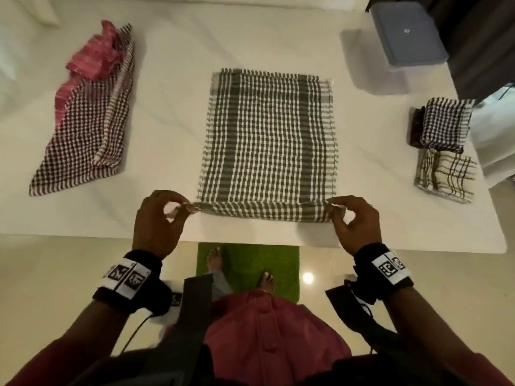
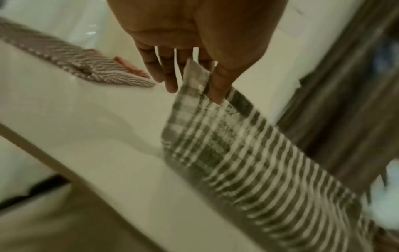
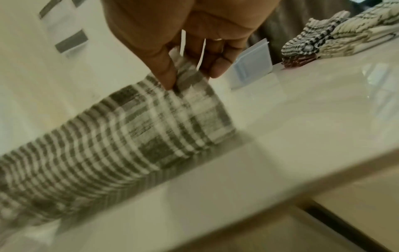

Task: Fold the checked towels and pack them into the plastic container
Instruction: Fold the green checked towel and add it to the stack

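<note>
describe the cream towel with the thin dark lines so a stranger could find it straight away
Start at the white table and go to its right edge, where folded towels sit. The cream towel is the nearer one there, just in front of the dark checked folded towel. It alone has a pale ground crossed by sparse thin lines rather than dense checks.

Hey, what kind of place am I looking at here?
Probably a room in a home: a white table with checked towels, a green mat on glossy floor tiles, and dark curtains beside the plastic container.
</note>
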Available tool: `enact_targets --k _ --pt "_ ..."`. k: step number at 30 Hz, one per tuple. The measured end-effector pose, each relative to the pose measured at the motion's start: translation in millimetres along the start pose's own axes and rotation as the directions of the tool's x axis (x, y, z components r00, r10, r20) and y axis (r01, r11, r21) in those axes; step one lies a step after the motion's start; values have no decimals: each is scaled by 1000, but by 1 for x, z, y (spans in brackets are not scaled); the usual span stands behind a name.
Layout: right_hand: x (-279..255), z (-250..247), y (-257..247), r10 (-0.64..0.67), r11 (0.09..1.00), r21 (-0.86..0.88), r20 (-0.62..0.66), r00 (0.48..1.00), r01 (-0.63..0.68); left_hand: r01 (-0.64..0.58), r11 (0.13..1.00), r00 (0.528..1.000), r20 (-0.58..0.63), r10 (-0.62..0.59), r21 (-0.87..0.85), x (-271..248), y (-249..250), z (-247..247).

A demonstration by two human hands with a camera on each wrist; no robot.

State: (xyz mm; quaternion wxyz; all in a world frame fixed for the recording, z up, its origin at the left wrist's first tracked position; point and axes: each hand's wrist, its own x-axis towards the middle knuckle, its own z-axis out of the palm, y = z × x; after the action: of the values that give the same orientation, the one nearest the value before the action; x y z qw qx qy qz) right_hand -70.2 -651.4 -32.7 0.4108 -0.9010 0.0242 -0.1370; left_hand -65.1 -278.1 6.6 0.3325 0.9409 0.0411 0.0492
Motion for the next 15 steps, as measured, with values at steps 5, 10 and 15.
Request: enact_targets --k 5,10,15 --pt "77 8 -7 213 936 294 -44 976 -191 323 821 929 -8 -370 -471 66 11 1" --pt "132 19 -4 351 864 426 -127 928 -269 427 486 876 215 -432 -762 129 20 15" --pt "184 22 -1 352 887 381 -190 917 -262 342 672 929 128 -348 -656 208 29 27"
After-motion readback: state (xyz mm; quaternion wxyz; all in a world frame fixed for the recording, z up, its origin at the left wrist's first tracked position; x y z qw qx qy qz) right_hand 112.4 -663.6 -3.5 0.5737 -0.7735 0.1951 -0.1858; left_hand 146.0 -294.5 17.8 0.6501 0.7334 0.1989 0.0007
